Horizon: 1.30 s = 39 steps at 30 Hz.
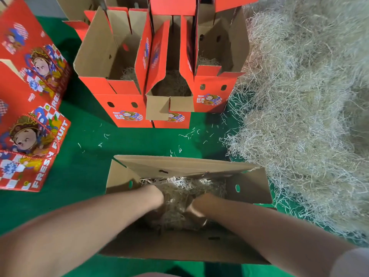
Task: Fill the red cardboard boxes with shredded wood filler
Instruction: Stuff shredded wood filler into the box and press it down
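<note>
An open cardboard box [185,166] stands right in front of me, its brown inside walls facing up. Pale shredded wood filler [179,188] lies in its bottom. Both my forearms reach down into it. My left hand [158,196] and my right hand [196,206] are sunk in the filler, close together near the box's middle. Their fingers are hidden by the strands, so I cannot tell how they lie. A big heap of the same filler [309,116] fills the right side of the view.
Three open red boxes [123,108] [169,114] [211,96] stand in a row behind, each with some filler inside. Closed red fruit boxes [34,136] [30,52] are stacked at the left. Loose strands lie scattered on the green floor covering [83,156].
</note>
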{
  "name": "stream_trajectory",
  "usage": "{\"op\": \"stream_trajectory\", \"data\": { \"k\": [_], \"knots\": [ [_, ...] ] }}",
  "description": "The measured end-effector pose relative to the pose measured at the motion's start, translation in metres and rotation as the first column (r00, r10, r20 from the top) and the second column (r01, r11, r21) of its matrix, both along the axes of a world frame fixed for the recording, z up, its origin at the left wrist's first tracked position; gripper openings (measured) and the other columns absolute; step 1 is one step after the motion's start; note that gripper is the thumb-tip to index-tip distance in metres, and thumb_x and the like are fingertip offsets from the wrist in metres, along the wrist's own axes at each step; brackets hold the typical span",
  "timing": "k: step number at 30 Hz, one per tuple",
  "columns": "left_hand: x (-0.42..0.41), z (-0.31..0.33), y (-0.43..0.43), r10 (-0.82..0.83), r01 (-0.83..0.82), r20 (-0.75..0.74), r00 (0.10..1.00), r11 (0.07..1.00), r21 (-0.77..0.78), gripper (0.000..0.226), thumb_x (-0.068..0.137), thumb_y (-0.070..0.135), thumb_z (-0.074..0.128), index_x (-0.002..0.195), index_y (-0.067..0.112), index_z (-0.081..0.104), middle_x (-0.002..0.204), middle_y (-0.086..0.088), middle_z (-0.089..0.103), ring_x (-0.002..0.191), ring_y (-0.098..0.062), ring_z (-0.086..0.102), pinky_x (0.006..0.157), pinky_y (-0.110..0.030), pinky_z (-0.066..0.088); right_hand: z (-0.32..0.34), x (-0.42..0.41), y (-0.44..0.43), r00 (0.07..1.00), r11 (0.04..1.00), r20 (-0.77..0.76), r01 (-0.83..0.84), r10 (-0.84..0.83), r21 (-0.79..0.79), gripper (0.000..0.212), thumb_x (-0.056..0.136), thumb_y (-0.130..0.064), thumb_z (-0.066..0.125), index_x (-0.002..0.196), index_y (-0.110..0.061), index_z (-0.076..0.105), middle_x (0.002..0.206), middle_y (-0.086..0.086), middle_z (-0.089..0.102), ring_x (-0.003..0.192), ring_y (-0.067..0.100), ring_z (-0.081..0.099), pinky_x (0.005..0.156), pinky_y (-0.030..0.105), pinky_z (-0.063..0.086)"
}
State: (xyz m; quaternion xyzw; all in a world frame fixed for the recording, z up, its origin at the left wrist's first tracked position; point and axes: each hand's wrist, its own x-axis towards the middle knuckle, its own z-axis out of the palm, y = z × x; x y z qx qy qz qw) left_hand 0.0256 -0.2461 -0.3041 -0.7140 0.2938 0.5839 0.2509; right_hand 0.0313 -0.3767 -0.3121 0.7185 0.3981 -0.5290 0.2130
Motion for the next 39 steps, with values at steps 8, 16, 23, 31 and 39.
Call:
{"op": "stream_trajectory", "data": {
  "k": [8, 16, 23, 31, 39],
  "knots": [
    [0.010, 0.000, 0.003, 0.210, -0.173, 0.227, 0.951, 0.970, -0.171, 0.032, 0.092, 0.017, 0.047, 0.122, 0.009, 0.057, 0.128, -0.009, 0.057, 0.116, -0.025, 0.054, 0.086, -0.030, 0.044, -0.003, -0.001, 0.004, 0.982, 0.992, 0.159, -0.110, 0.099, 0.063, 0.039, 0.088, -0.008, 0.052, 0.127, -0.005, 0.048, 0.131, 0.012, 0.049, 0.112, 0.029, 0.053, 0.083, 0.040, 0.048],
    [0.001, -0.014, -0.004, 0.293, -0.272, 0.068, 0.954, 0.936, -0.224, 0.072, 0.084, 0.002, 0.057, 0.147, 0.019, 0.025, 0.155, -0.008, 0.015, 0.139, -0.033, 0.020, 0.107, -0.051, 0.032, 0.003, 0.001, -0.008, 0.991, 0.993, 0.065, -0.119, 0.120, -0.016, 0.042, 0.092, -0.014, 0.046, 0.133, -0.006, 0.043, 0.132, 0.012, 0.047, 0.112, 0.029, 0.051, 0.075, 0.037, 0.046],
    [0.004, -0.007, 0.013, 0.327, -0.298, 0.203, 0.923, 0.941, -0.163, 0.031, 0.097, 0.011, 0.040, 0.124, 0.002, 0.054, 0.122, -0.016, 0.056, 0.108, -0.025, 0.054, 0.085, -0.027, 0.045, 0.010, 0.019, -0.029, 0.984, 0.965, 0.018, 0.171, -0.178, 0.201, 0.028, 0.089, -0.004, 0.047, 0.114, 0.000, 0.058, 0.114, 0.014, 0.061, 0.098, 0.029, 0.060, 0.078, 0.034, 0.050],
    [-0.003, -0.015, -0.043, 0.009, 0.076, 0.189, 0.982, 0.896, -0.438, 0.035, 0.090, 0.007, 0.046, 0.124, -0.002, 0.052, 0.122, -0.017, 0.057, 0.105, -0.030, 0.060, 0.078, -0.032, 0.052, -0.002, 0.010, -0.045, 0.987, 0.966, 0.076, -0.123, 0.143, -0.229, 0.040, 0.092, -0.013, 0.050, 0.131, -0.005, 0.047, 0.139, 0.016, 0.041, 0.130, 0.034, 0.035, 0.106, 0.053, 0.025],
    [0.005, -0.016, -0.045, 0.727, -0.663, -0.149, 0.670, 0.497, -0.560, 0.055, 0.085, 0.018, 0.064, 0.135, 0.010, 0.042, 0.130, -0.008, 0.054, 0.110, -0.022, 0.056, 0.087, -0.024, 0.047, 0.008, 0.021, -0.036, 0.869, 0.771, -0.034, 0.455, -0.494, 0.446, 0.005, 0.086, -0.010, 0.055, 0.091, -0.011, 0.056, 0.096, 0.008, 0.062, 0.080, 0.021, 0.054, 0.066, 0.026, 0.038]
  ]
}}
